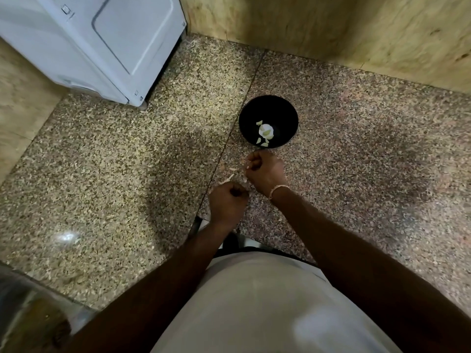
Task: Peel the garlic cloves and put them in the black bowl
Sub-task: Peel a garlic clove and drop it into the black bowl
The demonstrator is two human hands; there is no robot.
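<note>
The right hand hangs just this side of the black bowl, its fingers curled in tight toward the palm. Something small and pale shows at its fingertips, likely a clove or a scrap of skin, though it is too small and blurred to be sure what it pinches. A thin light bracelet circles that wrist. The left hand sits lower and a little to the left, close to the right one but apart from it, also balled up with the thumb pressed over the fingers. A pale sliver of garlic skin sticks out above its knuckles; whether a clove lies inside the fist I cannot tell.

Between and around the two hands, bits of papery peel lie scattered on the speckled stone counter.

The black bowl stands on the counter just beyond the right hand, upright, with a few peeled garlic cloves lying in its bottom, pale against the dark inside.

Further out, a white appliance stands at the back left corner, and a yellowish stone wall runs behind the counter. The person's light shirt fills the near edge.
</note>
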